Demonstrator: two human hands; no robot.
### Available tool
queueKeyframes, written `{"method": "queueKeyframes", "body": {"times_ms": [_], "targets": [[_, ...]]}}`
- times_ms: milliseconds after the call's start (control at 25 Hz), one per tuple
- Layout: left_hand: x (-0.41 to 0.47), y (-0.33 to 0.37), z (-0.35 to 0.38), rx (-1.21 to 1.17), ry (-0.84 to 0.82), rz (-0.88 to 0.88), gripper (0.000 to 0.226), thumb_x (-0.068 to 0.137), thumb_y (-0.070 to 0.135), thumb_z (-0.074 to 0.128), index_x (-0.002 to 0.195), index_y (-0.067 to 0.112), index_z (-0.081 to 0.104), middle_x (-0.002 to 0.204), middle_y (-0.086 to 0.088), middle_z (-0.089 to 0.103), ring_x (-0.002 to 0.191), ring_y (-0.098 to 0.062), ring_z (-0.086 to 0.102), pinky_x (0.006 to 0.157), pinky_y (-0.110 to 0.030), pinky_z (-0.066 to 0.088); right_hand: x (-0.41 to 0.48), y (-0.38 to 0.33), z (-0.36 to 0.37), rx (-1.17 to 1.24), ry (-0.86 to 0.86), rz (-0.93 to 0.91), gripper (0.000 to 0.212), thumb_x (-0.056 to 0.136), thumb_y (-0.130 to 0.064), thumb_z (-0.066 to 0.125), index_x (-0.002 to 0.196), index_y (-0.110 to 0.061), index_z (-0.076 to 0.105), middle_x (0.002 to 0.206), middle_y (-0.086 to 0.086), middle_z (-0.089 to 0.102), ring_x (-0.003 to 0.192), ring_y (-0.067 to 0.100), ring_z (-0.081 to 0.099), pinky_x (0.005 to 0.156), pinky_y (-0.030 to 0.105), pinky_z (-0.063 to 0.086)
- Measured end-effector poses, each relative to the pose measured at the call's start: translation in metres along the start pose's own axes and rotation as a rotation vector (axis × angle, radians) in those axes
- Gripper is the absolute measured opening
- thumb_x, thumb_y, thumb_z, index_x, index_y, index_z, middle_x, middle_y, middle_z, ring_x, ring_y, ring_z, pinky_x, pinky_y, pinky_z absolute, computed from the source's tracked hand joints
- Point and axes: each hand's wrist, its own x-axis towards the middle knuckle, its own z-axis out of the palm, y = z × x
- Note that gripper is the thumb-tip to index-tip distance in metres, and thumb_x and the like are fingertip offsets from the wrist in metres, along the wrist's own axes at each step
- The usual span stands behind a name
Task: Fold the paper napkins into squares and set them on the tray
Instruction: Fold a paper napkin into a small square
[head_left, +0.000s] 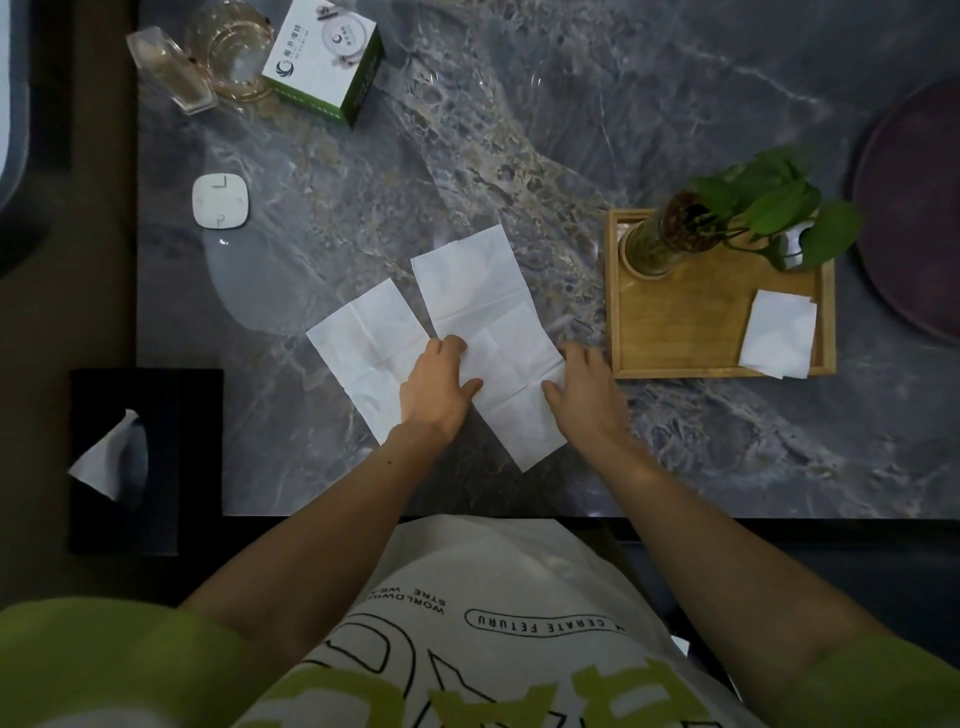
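**Table** (675, 104): grey veined marble top, bearing all the items below.

1. **Long napkin** (483, 312): white paper, unfolded, creased into panels, lying flat at the middle of the table and running from far-left to near-right.
2. **Second napkin** (363, 338): white, unfolded, flat, just left of the long napkin. Its near right corner is hidden under the left hand.
3. **Left hand** (439, 387): palm down on the left edge of the long napkin, fingers loosely bent, thumb spread onto the paper. It rests on the sheet without closing round it.
4. **Right hand** (584, 387): palm down on the right edge of the same napkin, fingers spread and relaxed, thumb on the paper. Nothing is gripped.
5. **Wooden tray** (675, 322): square with a low rim, right of the napkins and just beside the right hand.
6. **Folded napkin** (779, 332): white, roughly square, in the tray's near right corner, one corner overlapping the rim.
7. **Glass vase** (654, 244): holds a green leafy plant (779, 202) and stands in the tray's far left corner.
8. **Black tissue box** (192, 441): at the near left, with a white tissue (106, 457) standing out of it.
9. **White and green carton** (324, 57): far left, beside clear glassware (228, 47).
10. **White square device** (220, 201): on the left side of the table.
11. **Dark round dish** (914, 208): at the right edge, partly out of view.
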Motion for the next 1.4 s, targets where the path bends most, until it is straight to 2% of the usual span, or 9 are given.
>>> {"method": "queueKeyframes", "body": {"times_ms": [280, 440, 560, 680, 800, 840, 960, 1120, 1400], "targets": [[0.002, -0.003, 0.001, 0.037, 0.063, 0.055, 0.012, 0.094, 0.032, 0.062, 0.1, 0.021, 0.061, 0.114, -0.003, 0.062, 0.097, -0.025, 0.061, 0.084, -0.043, 0.056, 0.012, 0.001, -0.002, 0.086, 0.011, 0.058, 0.03, 0.092, -0.027, 0.063, 0.115, -0.014, 0.05, 0.113, 0.009, 0.063, 0.101, 0.028, 0.061, 0.083, 0.046, 0.053], [0.003, -0.001, 0.0, 0.019, 0.12, 0.1, 0.013, 0.093, 0.031, 0.063, 0.099, 0.019, 0.065, 0.117, -0.005, 0.063, 0.1, -0.024, 0.058, 0.087, -0.035, 0.052, 0.011, 0.007, -0.004, 0.231, 0.03, 0.046, 0.011, 0.091, -0.025, 0.065, 0.092, -0.018, 0.056, 0.084, -0.001, 0.062, 0.082, 0.021, 0.061, 0.068, 0.033, 0.048], [0.006, 0.003, -0.004, -0.041, 0.134, 0.088, 0.014, 0.095, 0.025, 0.061, 0.105, 0.015, 0.062, 0.114, -0.009, 0.069, 0.097, -0.028, 0.064, 0.089, -0.038, 0.054, 0.01, 0.008, -0.008, 0.361, 0.028, 0.018, 0.014, 0.09, -0.021, 0.065, 0.081, -0.013, 0.059, 0.075, 0.004, 0.061, 0.073, 0.022, 0.059, 0.059, 0.027, 0.042], [0.006, 0.006, -0.008, -0.196, 0.101, 0.026, 0.014, 0.098, 0.021, 0.059, 0.108, 0.016, 0.052, 0.112, -0.008, 0.068, 0.094, -0.023, 0.064, 0.08, -0.022, 0.051, 0.008, 0.005, -0.016, 0.471, 0.013, -0.041, 0.015, 0.09, -0.019, 0.065, 0.084, -0.006, 0.063, 0.08, 0.009, 0.064, 0.073, 0.021, 0.057, 0.061, 0.027, 0.042], [0.004, 0.013, -0.018, -0.453, 0.101, -0.068, 0.02, 0.095, 0.021, 0.064, 0.107, 0.021, 0.049, 0.103, 0.0, 0.06, 0.082, -0.011, 0.06, 0.055, 0.0, 0.045, 0.007, 0.0, -0.023, 0.585, -0.011, -0.065, 0.011, 0.092, -0.016, 0.063, 0.09, -0.006, 0.061, 0.085, 0.008, 0.064, 0.076, 0.018, 0.056, 0.062, 0.026, 0.041], [0.003, 0.017, -0.021, -0.529, 0.095, -0.092, 0.022, 0.094, 0.021, 0.065, 0.109, 0.022, 0.05, 0.103, 0.002, 0.058, 0.082, -0.01, 0.06, 0.054, -0.001, 0.046, 0.006, -0.002, -0.026, 0.621, -0.022, -0.066, 0.01, 0.093, -0.016, 0.062, 0.092, -0.006, 0.059, 0.086, 0.007, 0.064, 0.077, 0.017, 0.057, 0.062, 0.025, 0.041], [0.001, 0.022, -0.033, -0.744, 0.028, -0.132, 0.026, 0.092, 0.021, 0.069, 0.114, 0.019, 0.055, 0.113, -0.004, 0.061, 0.097, -0.019, 0.063, 0.075, -0.019, 0.057, 0.005, -0.006, -0.034, 0.731, -0.069, -0.048, 0.011, 0.095, -0.014, 0.058, 0.1, -0.004, 0.058, 0.096, 0.01, 0.068, 0.086, 0.023, 0.064, 0.067, 0.029, 0.048], [-0.007, 0.025, -0.045, -1.065, -0.14, -0.182, 0.027, 0.09, 0.016, 0.07, 0.116, 0.013, 0.062, 0.119, -0.003, 0.069, 0.106, -0.023, 0.068, 0.076, -0.025, 0.06, -0.002, -0.01, -0.044, 0.922, -0.102, -0.002, 0.013, 0.095, -0.013, 0.059, 0.107, -0.007, 0.061, 0.105, 0.005, 0.072, 0.095, 0.024, 0.069, 0.079, 0.041, 0.056], [-0.024, 0.028, -0.035, -1.157, -0.222, -0.237, 0.022, 0.09, 0.012, 0.069, 0.112, 0.014, 0.065, 0.118, -0.002, 0.071, 0.106, -0.021, 0.07, 0.08, -0.028, 0.06, -0.013, -0.007, -0.059, 1.203, -0.145, 0.042, 0.017, 0.094, -0.011, 0.062, 0.104, -0.023, 0.065, 0.114, 0.002, 0.069, 0.103, 0.026, 0.067, 0.086, 0.048, 0.057]]}}
